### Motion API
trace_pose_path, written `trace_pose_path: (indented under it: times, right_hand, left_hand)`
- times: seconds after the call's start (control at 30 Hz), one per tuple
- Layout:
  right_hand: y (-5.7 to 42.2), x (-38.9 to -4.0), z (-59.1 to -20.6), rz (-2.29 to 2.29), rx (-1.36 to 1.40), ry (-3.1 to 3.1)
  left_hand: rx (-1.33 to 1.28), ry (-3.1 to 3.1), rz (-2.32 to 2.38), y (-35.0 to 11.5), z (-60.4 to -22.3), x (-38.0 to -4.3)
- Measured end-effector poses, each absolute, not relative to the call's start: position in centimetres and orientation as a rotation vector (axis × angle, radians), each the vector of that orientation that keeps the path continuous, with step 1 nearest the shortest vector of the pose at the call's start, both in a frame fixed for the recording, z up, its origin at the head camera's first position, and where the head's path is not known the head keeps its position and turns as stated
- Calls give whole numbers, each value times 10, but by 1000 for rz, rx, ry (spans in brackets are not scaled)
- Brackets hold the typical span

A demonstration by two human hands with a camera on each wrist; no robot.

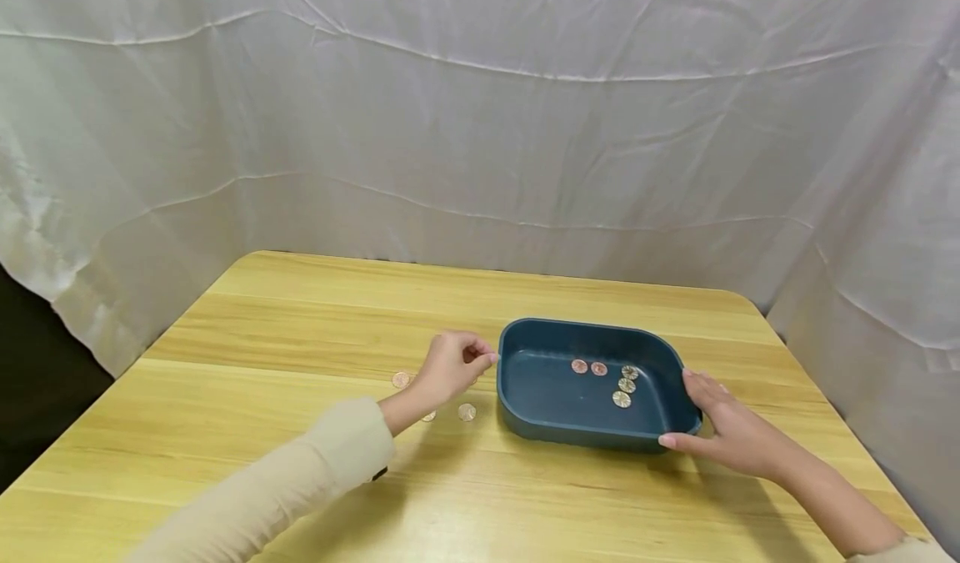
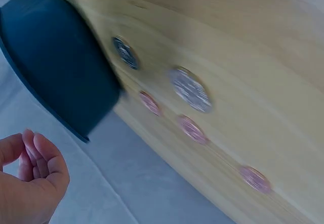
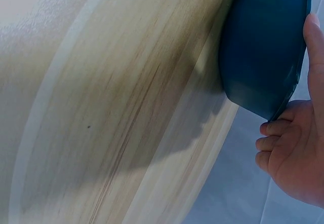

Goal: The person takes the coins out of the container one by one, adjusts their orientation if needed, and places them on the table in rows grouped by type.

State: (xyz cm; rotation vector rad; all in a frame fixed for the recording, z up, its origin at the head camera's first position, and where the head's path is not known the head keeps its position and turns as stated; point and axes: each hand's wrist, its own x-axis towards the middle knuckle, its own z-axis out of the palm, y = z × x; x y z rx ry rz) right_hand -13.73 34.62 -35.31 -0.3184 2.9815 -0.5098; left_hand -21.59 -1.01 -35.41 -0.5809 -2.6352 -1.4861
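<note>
My left hand (image 1: 450, 367) is just outside the left rim of a dark blue rectangular tray (image 1: 570, 425), raised above the table. Its thumb and fingertips come together; in the left wrist view the hand (image 2: 38, 178) shows nothing clearly between them, and a small thing there could be hidden. My right hand (image 1: 738, 434) grips the tray's right end, thumb along the near side and fingers at the end rim. Inside the tray lie two copper coins (image 1: 579, 366) and three gold-coloured coins (image 1: 622, 399).
Several coins lie on the table left of the tray, among them a pale coin (image 1: 467, 413), a coppery coin (image 1: 401, 379) and a silvery coin (image 2: 190, 88). The wooden table (image 1: 300, 321) has rounded far corners, and white cloth (image 1: 480, 146) hangs behind and beside it.
</note>
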Motion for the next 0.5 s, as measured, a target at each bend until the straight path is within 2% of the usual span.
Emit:
trace_pose_path:
  times: [0.5]
  right_hand:
    - [346, -137, -353, -492, -303, 2979]
  left_hand:
    - [-777, -2592, -1559, 49, -350, -209]
